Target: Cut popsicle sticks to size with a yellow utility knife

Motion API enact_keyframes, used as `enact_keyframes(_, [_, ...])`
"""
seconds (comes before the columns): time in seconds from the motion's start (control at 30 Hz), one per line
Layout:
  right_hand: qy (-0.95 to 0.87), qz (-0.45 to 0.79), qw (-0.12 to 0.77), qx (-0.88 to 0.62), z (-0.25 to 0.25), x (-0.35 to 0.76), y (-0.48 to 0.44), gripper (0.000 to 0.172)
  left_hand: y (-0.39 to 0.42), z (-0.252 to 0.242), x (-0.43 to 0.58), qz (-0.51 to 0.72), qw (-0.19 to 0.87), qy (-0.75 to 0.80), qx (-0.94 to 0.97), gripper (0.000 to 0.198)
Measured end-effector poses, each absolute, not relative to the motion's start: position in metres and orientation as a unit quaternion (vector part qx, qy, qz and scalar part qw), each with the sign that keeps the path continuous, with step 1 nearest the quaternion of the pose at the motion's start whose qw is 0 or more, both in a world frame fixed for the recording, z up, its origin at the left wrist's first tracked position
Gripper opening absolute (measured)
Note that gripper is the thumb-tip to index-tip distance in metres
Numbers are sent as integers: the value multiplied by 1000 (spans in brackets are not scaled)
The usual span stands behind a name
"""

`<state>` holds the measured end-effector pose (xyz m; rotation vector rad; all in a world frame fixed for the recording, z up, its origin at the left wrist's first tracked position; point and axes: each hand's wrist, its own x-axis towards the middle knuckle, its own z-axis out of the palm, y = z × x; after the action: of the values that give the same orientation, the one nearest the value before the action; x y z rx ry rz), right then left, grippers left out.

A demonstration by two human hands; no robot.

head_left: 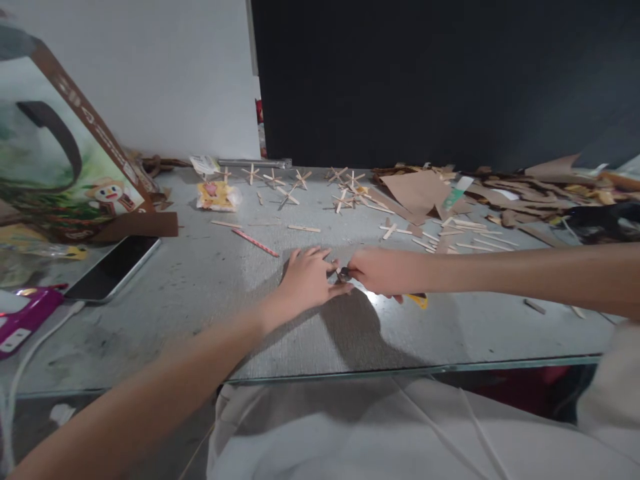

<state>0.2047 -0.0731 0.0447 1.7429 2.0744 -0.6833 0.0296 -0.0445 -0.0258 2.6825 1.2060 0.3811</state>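
Note:
My left hand (307, 283) lies low on the grey table, its thumb and forefinger pressing a small wooden stick (339, 273) between them while the other fingers spread forward. From the right my right hand (375, 270) meets it, closed round a cutter-like tool with a yellow and black end (419, 301) showing below the palm. The tool's dark front part (345, 272) touches or nearly touches the stick; most of the tool is hidden by the fingers. A bright patch of light falls under my right hand.
Several crossed-stick pieces (302, 179) stand along the back. Loose wooden sticks (470, 225) and torn cardboard (417, 193) lie at right. A red patterned straw (256, 243), a yellow packet (218, 196), a phone (115, 268), a purple power strip (30, 320) and a printed box (65, 147) are left.

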Motion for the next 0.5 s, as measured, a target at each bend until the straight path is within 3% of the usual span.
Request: enact_keyframes(0.5, [723,-256,155,623,46,204,-72,30,-44,-28,30,134,98,403,900,56])
